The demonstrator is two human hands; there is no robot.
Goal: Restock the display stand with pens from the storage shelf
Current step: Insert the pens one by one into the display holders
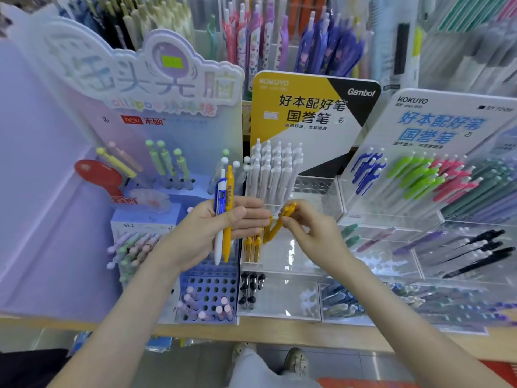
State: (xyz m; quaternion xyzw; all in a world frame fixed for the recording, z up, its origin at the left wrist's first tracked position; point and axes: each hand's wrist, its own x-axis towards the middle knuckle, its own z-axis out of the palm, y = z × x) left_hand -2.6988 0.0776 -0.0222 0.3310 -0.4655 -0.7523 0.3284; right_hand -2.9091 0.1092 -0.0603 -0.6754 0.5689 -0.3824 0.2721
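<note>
Yellow pen (275, 226), pinched in your right hand (316, 233), slants tip-down-left toward the yellow row (251, 249) just below; your left hand (201, 233) grips two pens (221, 194).

The left hand (207, 231) holds two pens (221, 193) standing up, with the thumb pressed over them. One is white with a blue label and one is yellow. The right hand (313, 231) pinches a yellow pen (275, 226) near its top. This pen is tilted, and its low end is just above a few more yellow pens (251, 249) that stand in the clear stand (293, 264). White pens (272, 172) fill the row behind. Black pens (250, 287) sit in the row in front. A blue tray with holes (215, 287) is on the left.
</note>
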